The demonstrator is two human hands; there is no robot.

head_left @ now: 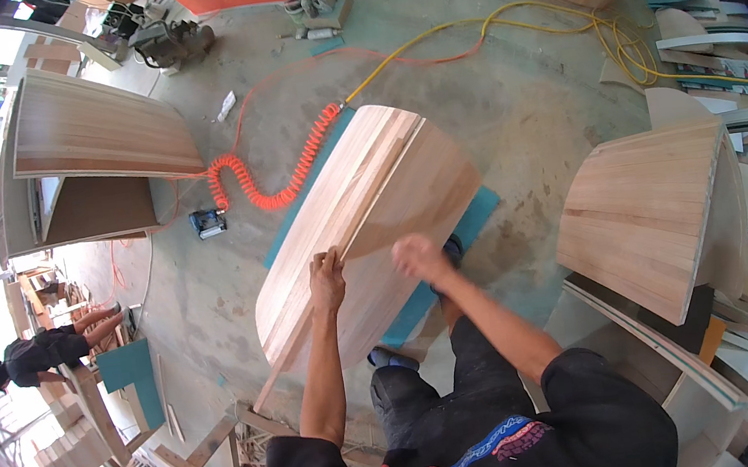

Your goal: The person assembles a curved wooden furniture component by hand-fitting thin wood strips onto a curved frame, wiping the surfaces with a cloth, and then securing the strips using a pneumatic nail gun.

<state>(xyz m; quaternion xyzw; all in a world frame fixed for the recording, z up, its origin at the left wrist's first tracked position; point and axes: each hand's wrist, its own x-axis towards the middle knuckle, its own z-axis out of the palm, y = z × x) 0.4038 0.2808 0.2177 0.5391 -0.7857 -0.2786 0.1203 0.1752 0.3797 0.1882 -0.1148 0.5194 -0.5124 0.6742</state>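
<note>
In front of me stands a curved wooden piece (323,202) made of pale planks, its flat rounded side panel (428,180) turned to the right. A long thin wood strip (291,345) lies along the edge between planks and side panel, its near end sticking out past the piece. My left hand (327,279) is closed on this strip, about midway along the edge. Over the side panel, apart from the strip, my right hand (419,258) is smeared by motion; its fingers look curled, but whether it holds anything is unclear.
Teal sheets (479,211) lie under the piece. A coiled orange air hose (281,198) and a nail gun (207,223) are left of it; a yellow hose (424,33) runs behind. Similar wooden pieces (642,210) stand around. Another person (56,347) bends at the far left.
</note>
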